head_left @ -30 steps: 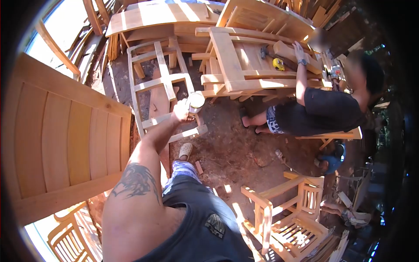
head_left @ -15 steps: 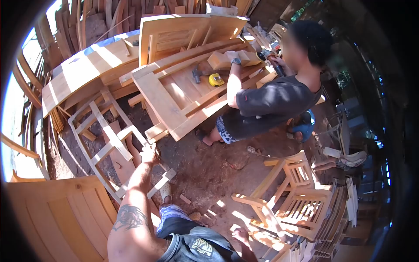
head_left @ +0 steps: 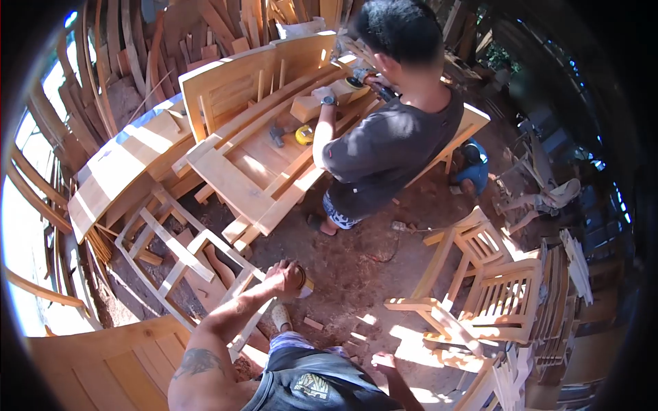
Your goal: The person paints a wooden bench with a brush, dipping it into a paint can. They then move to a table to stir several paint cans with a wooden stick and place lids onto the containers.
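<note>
Left hand (head_left: 281, 279) closed round small round container (head_left: 306, 286); container at fingers, on side facing my right hand (head_left: 384, 360). Looks tilted; exact long axis can't be told. Left hand plainly nearer, touching; right well apart, lower, nearer my body. Right fingers look loosely curled, nothing seen in them; can't tell how wide. Wooden frame (head_left: 177, 245) lies leftward, just beside left hand; slatted chair (head_left: 504, 333) off beyond right hand. Co-worker's hand (head_left: 322, 94) well ahead, on wood block (head_left: 308, 109).

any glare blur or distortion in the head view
Head view: fisheye curve, black corners; washed-out glare at left edge; hard sun streaks on the long board and floor; blur patch on the standing co-worker; far right deeply shaded
</note>
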Available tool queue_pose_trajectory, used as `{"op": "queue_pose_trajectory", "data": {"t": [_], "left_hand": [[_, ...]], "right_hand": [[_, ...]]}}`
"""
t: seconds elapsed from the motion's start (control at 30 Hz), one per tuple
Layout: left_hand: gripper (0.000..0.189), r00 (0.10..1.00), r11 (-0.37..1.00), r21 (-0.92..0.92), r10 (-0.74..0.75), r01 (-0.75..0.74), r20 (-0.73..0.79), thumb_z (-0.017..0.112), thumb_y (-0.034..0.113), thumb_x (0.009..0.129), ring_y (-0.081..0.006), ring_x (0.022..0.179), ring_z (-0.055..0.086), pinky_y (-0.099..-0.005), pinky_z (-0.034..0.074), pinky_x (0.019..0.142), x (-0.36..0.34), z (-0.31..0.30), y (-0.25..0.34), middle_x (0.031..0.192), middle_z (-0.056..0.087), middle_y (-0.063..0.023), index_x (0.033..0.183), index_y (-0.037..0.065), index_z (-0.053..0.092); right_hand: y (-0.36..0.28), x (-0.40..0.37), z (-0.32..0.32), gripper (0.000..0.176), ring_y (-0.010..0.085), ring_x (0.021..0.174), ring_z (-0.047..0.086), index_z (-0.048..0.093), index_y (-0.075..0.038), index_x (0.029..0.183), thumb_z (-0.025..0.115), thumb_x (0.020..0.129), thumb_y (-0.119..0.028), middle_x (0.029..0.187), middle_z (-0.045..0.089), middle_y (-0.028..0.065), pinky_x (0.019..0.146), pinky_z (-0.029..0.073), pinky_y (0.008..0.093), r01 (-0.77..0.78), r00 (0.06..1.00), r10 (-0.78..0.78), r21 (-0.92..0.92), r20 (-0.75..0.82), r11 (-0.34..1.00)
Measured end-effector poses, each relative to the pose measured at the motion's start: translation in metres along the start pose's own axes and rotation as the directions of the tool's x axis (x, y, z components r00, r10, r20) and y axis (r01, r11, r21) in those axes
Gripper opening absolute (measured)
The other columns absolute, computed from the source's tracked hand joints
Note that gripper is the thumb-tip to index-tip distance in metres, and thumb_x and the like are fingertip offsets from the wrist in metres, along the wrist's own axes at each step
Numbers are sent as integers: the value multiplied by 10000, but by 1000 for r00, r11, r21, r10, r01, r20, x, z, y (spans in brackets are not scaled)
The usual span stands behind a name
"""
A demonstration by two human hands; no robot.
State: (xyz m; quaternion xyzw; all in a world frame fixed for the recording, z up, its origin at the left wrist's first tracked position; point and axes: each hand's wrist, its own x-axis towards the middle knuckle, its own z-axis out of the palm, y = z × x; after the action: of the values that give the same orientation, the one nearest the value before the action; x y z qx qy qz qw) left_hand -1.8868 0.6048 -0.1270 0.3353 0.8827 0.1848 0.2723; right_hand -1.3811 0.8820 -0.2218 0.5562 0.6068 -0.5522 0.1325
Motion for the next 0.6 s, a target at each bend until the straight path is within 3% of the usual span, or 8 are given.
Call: {"op": "queue_pose_trajectory", "data": {"t": [0.03,0.1,0.17,0.23,0.33,0.37,0.5,0.6], "left_hand": [[1021,999,999,25,47,-47,23,862,446,696,-443,1308,594,-519,513,1097,-11,-11,29,1400,588,-249,1568,104,456],[1050,984,984,-2,176,-176,37,872,512,701,-429,1293,614,-501,525,1087,-16,7,57,1378,595,-258,1563,79,459],[1119,940,943,-44,333,-331,79,895,560,685,-409,1256,640,-492,551,1057,-26,19,87,1393,606,-226,1571,74,415],[1096,899,897,-129,433,-422,67,909,574,673,-411,1247,645,-492,574,1020,-41,34,128,1352,633,-210,1530,73,446],[1076,866,865,-182,489,-468,100,929,582,649,-433,1186,672,-507,593,975,-61,41,192,1279,657,-224,1487,73,485],[1073,854,848,-195,514,-492,83,931,572,653,-442,1176,672,-512,590,974,-67,44,207,1268,654,-237,1482,59,481],[1058,793,746,-291,603,-600,-89,928,558,687,-464,1180,658,-538,564,1005,-90,50,249,1240,629,-286,1469,21,459],[1013,829,779,-302,553,-550,-85,943,480,708,-446,1260,634,-514,554,1046,-112,33,272,1317,619,-292,1478,33,460]], "right_hand": [[3,6,3,199,243,704,751,733,-29,996,745,899,-202,806,759,119,636,604,381,42,999,-42,32,0,999],[-23,-8,15,284,267,747,754,715,-27,1084,801,874,-198,849,760,137,680,614,388,304,941,-327,-209,-84,929],[-99,-51,27,397,291,791,756,698,-25,1173,858,850,-193,892,761,155,724,624,394,522,791,-611,-475,-42,708],[-143,-81,32,674,381,1097,713,590,-5,1350,885,794,-247,1176,722,234,947,587,453,520,807,-590,-498,21,694],[-152,-92,25,1040,492,1332,541,361,54,1516,938,691,-208,1467,446,322,1008,551,561,765,565,-804,-481,182,429],[-153,-91,20,1046,498,1346,523,362,43,1518,937,681,-207,1482,454,313,1049,519,584,812,462,-873,-469,155,346],[-208,-130,-1,1062,473,1207,639,389,38,1499,983,652,-203,1320,621,284,1011,557,532,893,297,-941,-396,163,213],[-181,-139,-32,1055,465,1161,666,408,29,1494,996,653,-218,1315,632,266,969,584,524,910,166,-986,-389,31,142]]}}
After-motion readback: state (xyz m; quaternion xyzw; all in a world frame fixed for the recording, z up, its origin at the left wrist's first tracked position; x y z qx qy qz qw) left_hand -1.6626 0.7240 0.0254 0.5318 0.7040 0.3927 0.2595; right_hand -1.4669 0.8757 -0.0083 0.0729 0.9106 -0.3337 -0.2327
